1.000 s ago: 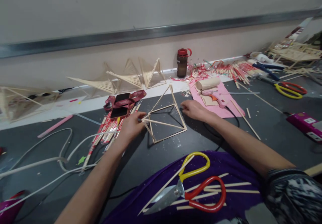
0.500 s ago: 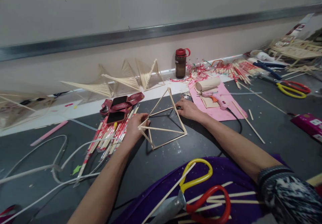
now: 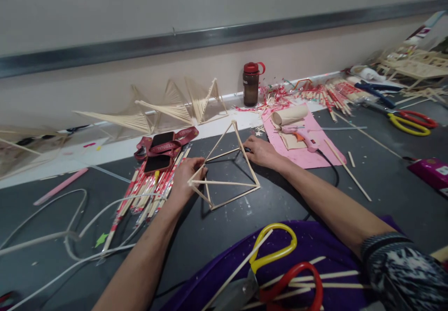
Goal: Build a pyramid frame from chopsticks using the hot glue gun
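Note:
A wooden stick frame (image 3: 233,183) with two raised peaks stands on the dark table (image 3: 276,203). My left hand (image 3: 187,176) is at its left side, fingers curled in around the back left corner. At the back right corner, my right hand (image 3: 261,152) has its fingertips pinched on the frame. Parts of the fingertips of both hands are hidden behind the sticks. The pink glue gun (image 3: 303,138) lies on a pink sheet (image 3: 324,156) just right of my right hand.
Red-and-yellow scissors (image 3: 275,255) and loose sticks lie on purple cloth (image 3: 206,278) nearest me. Wrapped chopsticks (image 3: 147,190), phones and white cables (image 3: 84,208) are on the left. Behind stand a bottle (image 3: 250,85) and stick models (image 3: 168,106).
The view has shifted slightly. The left peak of the frame leans a little further left and lower. Both hands keep their places at the frame.

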A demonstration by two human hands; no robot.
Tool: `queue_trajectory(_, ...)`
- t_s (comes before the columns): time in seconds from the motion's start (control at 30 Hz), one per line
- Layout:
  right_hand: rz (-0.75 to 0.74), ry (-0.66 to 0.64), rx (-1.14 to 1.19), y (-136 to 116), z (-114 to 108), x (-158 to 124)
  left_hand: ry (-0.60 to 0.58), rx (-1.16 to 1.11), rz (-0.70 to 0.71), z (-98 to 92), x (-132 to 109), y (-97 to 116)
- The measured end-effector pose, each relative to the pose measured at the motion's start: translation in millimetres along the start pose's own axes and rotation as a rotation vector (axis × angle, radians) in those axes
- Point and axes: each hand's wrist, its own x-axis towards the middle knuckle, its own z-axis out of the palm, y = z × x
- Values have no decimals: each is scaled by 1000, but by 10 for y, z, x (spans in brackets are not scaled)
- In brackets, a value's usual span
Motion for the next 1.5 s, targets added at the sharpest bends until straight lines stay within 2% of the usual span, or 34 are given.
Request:
queue_trajectory(0.1,23,-2,20,-5,4,22,11,-4,14,14,3,-16)
queue_trajectory(0.27,141,-21,7,-64,-15,117,21,-7,43,5,-8,-6)
queue_trajectory(0.53,169,6,-86,-217,-22,158,23,-26,35,27,-31,23)
queue_trajectory(0.87,221,66,-129,-251,72,137,11,-27,13,8,-53,67)
queue_trajectory(0.97,206,77,-82,-232,58,145,10,-11,24,6,-51,61)
queue_trajectory(1.3,137,-29,111,-25,-56,43,23,60,138,3,-77,62)
queue_trajectory(1.5,142,2,14,85,-61,14,27,94,162,6,-77,40)
